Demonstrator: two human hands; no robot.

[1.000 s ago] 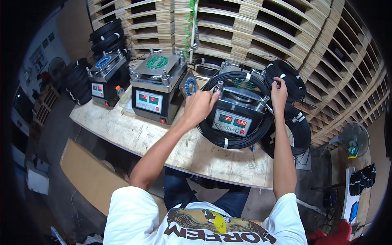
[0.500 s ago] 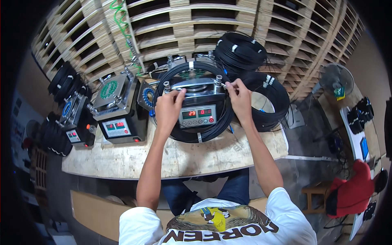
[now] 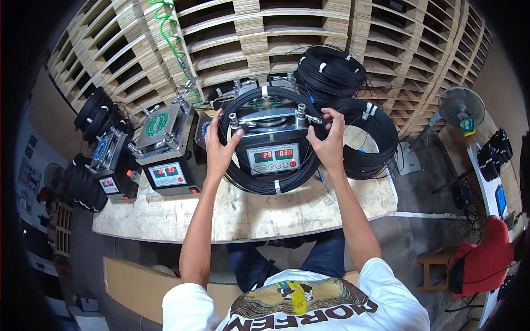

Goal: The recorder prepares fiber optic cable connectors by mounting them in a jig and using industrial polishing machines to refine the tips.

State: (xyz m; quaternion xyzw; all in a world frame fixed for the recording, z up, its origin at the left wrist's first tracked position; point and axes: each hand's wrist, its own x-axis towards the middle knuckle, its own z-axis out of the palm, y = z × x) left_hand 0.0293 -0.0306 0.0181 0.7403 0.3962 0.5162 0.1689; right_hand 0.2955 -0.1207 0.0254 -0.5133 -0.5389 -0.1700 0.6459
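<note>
A ring of black cable point(image 3: 251, 185) tied with white bands hangs around the middle bench machine, a metal-and-black polishing machine point(image 3: 287, 136) with a lit red display panel. My left hand point(image 3: 221, 146) is at the ring's left side, thumb and fingers spread, by the left clamp post point(image 3: 234, 120). On the opposite side, my right hand point(image 3: 329, 144) has its thumb and fingers apart beside the right clamp lever point(image 3: 313, 118). I see nothing gripped in either hand; whether the fingers touch the cable I cannot tell.
More black cable coils point(image 3: 331, 71) are stacked behind on the right, with another coil point(image 3: 370, 138) on the wooden bench point(image 3: 165, 220). Two similar machines point(image 3: 168, 149) stand left. Pallets point(image 3: 248, 33) rise behind. A fan point(image 3: 461, 107) and a person in red point(image 3: 486, 259) are at right.
Both hands have let go of the clamp levers and spread outward to the cable ring's sides. The panel reading has changed. The whole view has shifted slightly.
</note>
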